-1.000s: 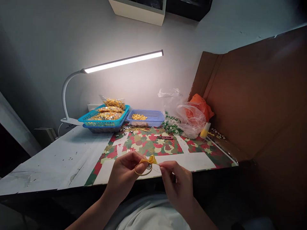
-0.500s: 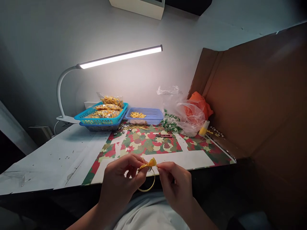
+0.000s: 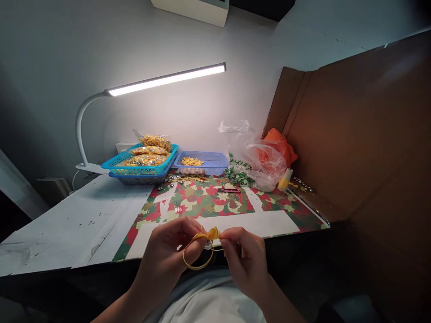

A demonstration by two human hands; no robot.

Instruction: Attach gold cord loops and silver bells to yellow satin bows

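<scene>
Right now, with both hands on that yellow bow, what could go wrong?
The left hand and right hand pinch the yellow bow at their fingertips, so an uneven tug might pull it out of shape. The thin yellow loop hangs, in this view, below the near edge of the table; a slip could drop the piece onto the pale clothing or the floor.

Lamp (image 3: 168, 80)'s on, lighting the grey wall (image 3: 188, 112) behind the white-topped table (image 3: 124, 199). Brown cardboard (image 3: 363, 125) stands on R side; white box (image 3: 195, 12) up high w/ black one (image 3: 266, 7) nr it.
</scene>
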